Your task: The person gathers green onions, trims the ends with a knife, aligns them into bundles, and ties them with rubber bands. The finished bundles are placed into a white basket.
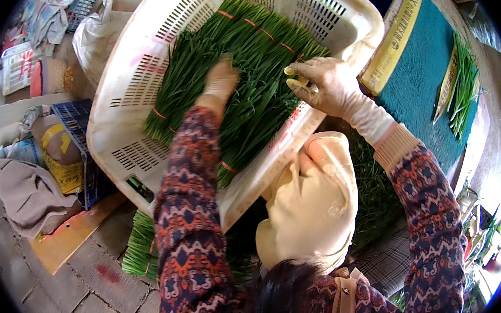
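Several bundles of long green leaves, likely garlic chives (252,63), tied with red bands, lie flat in a large white plastic crate (116,101) with slotted walls. My left hand (221,80), blurred and in a light glove, is over the leaves in the middle of the crate; its fingers are too blurred to read. At the crate's right rim is my right hand (326,84), in a pale glove with yellow-stained fingertips. Its thumb and fingers are apart with nothing seen between them, close above the cut ends of a bundle.
Right of the crate lies a teal-covered board (429,67) with yellow printed strips and loose green leaves (461,91). Another tied bundle (141,249) sits below the crate's left corner. A dark blue crate (84,147) and a grey cloth (33,195) are at the left.
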A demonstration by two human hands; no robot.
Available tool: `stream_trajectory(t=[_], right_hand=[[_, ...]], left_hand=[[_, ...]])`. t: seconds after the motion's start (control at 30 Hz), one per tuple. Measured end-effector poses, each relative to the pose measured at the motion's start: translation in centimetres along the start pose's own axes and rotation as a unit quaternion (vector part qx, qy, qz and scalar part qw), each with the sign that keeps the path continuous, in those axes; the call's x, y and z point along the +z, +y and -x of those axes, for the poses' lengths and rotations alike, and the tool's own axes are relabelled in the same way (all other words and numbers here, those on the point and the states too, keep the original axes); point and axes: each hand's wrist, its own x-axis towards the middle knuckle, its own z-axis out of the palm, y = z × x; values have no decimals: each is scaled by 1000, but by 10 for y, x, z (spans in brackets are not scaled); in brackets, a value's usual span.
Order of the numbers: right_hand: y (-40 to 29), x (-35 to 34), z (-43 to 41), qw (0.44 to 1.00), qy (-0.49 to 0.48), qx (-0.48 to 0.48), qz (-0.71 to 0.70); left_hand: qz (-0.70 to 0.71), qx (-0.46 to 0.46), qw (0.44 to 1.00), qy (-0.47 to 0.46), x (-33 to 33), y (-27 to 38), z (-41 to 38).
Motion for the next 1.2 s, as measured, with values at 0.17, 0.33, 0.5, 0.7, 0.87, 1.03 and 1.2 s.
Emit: stream_trajectory(t=[0.17, 0.33, 0.5, 0.7, 0.87, 1.03, 1.2], right_hand=[[-3, -5, 4, 996, -54, 62, 14], [-26, -42, 59, 950, 20, 177, -256], [-23, -113, 226, 923, 37, 355, -142], [-93, -114, 484, 718, 217, 636, -179], [-155, -78, 466, 736, 162, 626, -201], [-165, -53, 453, 752, 103, 625, -181], [-171, -62, 483, 679, 235, 643, -265]], left_hand=[[318, 272, 900, -121, 54, 117, 38], [216, 203, 953, 62, -54, 134, 127], [377, 161, 892, 190, -84, 99, 202], [324, 200, 924, -22, -29, 193, 259], [292, 214, 932, -30, 128, 237, 157], [475, 185, 846, -155, 219, 294, 77], [407, 167, 866, -236, 183, 275, 119]])
